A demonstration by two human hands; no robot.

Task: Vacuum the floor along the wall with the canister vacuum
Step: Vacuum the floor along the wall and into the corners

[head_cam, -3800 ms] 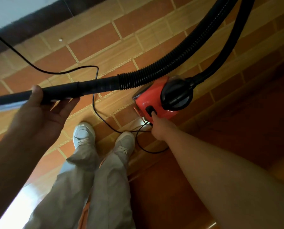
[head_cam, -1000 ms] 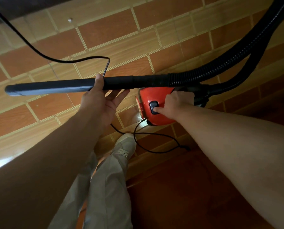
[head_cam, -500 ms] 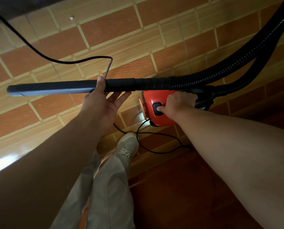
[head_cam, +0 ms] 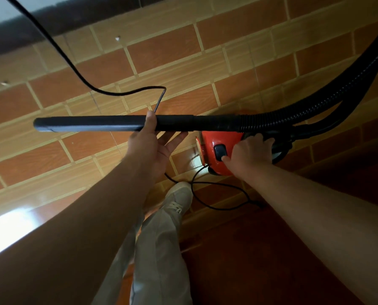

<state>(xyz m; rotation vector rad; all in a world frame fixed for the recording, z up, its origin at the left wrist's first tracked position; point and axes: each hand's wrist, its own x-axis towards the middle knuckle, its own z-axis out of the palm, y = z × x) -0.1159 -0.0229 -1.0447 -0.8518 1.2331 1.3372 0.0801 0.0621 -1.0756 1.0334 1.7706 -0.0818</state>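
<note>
**Wand in the air, cord underfoot**

Risks, big to small: the hose (head_cam: 315, 102) arcs in from the right, so a tug on it could drag or tip the canister (head_cam: 214, 139). That sits low over the tiled floor (head_cam: 161, 51), just ahead of the shoe (head_cam: 179, 194). The cord (head_cam: 73, 71) loops beside that shoe and crosses behind the wand (head_cam: 91, 123) at the thumb: trip or snag.

Wand: long axis left-right, roughly level, open end to the person's left, clear of the floor.

Left hand (head_cam: 148, 148) grasps it mid-length, thumb over. Right hand (head_cam: 249, 150) curls over the canister top, thumb at the switch (head_cam: 220, 150).
</note>
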